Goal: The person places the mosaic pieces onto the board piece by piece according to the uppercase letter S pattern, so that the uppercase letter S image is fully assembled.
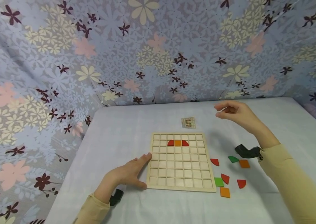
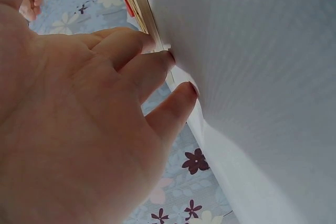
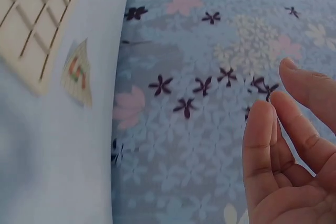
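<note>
A wooden grid board (image 1: 182,161) lies on the white cloth in the head view, with an orange square (image 1: 178,143) between two red quarter pieces (image 1: 170,143) in its second row from the far edge. My left hand (image 1: 128,172) rests beside the board, fingers spread, fingertips at its left edge; the left wrist view shows that hand (image 2: 89,103) by the board's side. My right hand (image 1: 240,115) is raised above the cloth, right of a small card (image 1: 188,123), fingers loosely bent and holding nothing. In the right wrist view this hand (image 3: 294,156) has nothing between its fingers.
Loose pieces lie right of the board: red quarters (image 1: 241,184), orange squares (image 1: 225,192), a light green square (image 1: 219,182) and a dark green piece (image 1: 233,159). Flowered fabric (image 1: 158,56) rises behind the white cloth (image 1: 113,133).
</note>
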`<state>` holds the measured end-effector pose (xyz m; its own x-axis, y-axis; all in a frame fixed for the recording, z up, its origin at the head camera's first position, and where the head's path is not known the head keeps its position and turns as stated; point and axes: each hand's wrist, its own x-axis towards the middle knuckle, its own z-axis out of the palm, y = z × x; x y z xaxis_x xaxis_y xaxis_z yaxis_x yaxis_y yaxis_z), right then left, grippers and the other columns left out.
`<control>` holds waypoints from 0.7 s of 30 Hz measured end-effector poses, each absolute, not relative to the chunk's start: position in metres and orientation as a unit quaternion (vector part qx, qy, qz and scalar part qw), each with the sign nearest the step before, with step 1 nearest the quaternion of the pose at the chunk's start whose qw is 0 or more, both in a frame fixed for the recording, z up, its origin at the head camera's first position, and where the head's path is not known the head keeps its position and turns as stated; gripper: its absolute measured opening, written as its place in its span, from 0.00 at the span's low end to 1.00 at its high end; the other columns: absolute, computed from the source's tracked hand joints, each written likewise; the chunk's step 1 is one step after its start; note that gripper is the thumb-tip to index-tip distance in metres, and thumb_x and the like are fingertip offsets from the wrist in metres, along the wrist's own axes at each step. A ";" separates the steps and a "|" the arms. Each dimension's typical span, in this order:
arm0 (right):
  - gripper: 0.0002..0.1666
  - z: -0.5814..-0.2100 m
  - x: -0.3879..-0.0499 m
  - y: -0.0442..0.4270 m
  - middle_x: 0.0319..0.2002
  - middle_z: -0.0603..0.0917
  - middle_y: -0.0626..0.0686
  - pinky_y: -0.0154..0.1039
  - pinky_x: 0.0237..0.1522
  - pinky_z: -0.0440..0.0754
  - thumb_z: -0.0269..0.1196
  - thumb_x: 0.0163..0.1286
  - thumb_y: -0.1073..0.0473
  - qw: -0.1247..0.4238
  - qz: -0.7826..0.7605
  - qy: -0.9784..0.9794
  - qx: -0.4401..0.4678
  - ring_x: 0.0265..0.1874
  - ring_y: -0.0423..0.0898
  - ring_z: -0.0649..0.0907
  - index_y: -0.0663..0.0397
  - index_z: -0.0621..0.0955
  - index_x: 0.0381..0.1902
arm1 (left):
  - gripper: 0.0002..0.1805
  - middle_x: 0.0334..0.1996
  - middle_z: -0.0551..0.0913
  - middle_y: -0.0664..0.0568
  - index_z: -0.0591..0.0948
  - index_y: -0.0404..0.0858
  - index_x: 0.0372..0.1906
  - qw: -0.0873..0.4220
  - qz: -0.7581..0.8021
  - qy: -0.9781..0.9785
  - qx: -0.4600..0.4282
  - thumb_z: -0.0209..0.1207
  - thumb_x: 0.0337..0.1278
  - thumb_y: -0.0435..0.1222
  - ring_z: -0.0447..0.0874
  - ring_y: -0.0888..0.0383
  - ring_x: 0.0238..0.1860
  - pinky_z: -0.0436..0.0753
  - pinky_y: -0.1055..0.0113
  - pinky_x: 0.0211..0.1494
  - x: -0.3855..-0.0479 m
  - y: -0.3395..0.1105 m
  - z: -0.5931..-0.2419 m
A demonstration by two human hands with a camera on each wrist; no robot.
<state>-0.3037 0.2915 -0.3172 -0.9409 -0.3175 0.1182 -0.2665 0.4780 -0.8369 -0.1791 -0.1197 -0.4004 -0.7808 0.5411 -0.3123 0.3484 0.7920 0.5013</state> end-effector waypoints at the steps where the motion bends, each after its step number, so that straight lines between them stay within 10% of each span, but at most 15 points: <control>1: 0.23 -0.319 -0.301 0.296 0.49 0.78 0.51 0.33 0.41 0.80 0.64 0.64 0.52 0.025 -0.480 0.861 -0.165 0.40 0.45 0.80 0.55 0.77 0.55 | 0.59 0.73 0.49 0.43 0.47 0.37 0.75 0.228 0.214 0.919 0.241 0.71 0.42 0.46 0.48 0.50 0.72 0.52 0.53 0.72 -0.179 -0.120 -0.401; 21: 0.28 -0.375 -0.257 0.373 0.54 0.75 0.56 0.35 0.39 0.79 0.62 0.66 0.49 0.078 -0.445 0.887 -0.091 0.38 0.51 0.81 0.59 0.73 0.58 | 0.59 0.73 0.49 0.44 0.47 0.41 0.75 0.234 0.217 0.921 0.224 0.72 0.42 0.46 0.49 0.45 0.71 0.54 0.50 0.71 -0.178 -0.120 -0.400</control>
<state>-0.2566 0.3727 -0.3755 -0.9711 -0.2316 -0.0577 -0.0922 0.5871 -0.8042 -0.1784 -0.1200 -0.3997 -0.7902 0.5144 -0.3333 0.3112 0.8052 0.5048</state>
